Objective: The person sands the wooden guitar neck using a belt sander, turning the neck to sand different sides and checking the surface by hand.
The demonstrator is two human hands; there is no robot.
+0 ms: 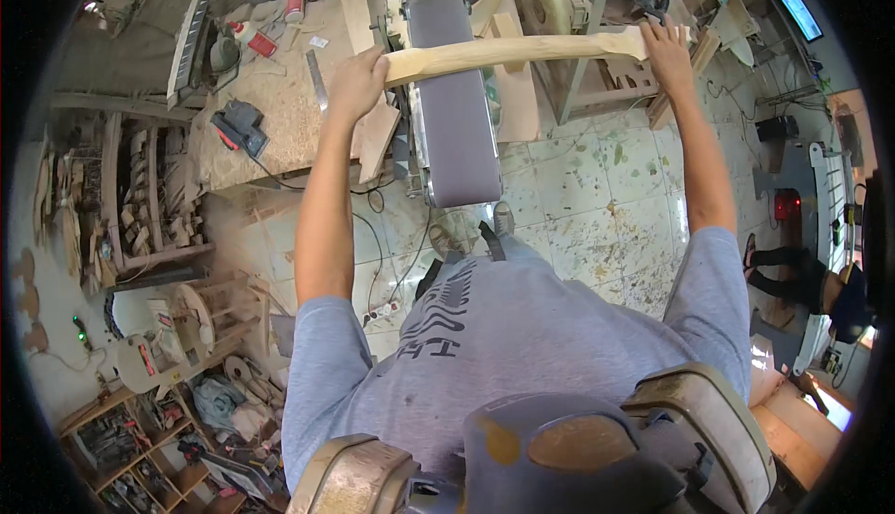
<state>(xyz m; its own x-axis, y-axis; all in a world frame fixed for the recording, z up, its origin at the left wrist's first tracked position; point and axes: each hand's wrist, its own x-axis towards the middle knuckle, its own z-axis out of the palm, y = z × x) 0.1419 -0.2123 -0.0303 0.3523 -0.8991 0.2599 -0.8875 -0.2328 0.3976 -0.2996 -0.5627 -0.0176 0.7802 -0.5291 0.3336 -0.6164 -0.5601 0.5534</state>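
Note:
A long, pale, shaped piece of wood [531, 50] lies crosswise over the wide belt of a belt sander [459, 137]. Its left end is gripped by my left hand [358, 83], with the fingers closed round it. At the other end my right hand [667, 55] holds it from above, fingers bent over the flared tip. Whether the wood presses on the belt or hovers just over it, I cannot tell. The brown-grey belt runs from the bench toward my body, and its rounded near end sits above my shoes.
On the dusty workbench [270, 132] are a small power sander [240, 128], a red-and-white bottle [252, 39] and a metal ruler [317, 81]. A wooden frame [573, 57] stands right of the belt. Cords and a power strip [380, 313] lie on the tiled floor. Another person [825, 286] is at far right.

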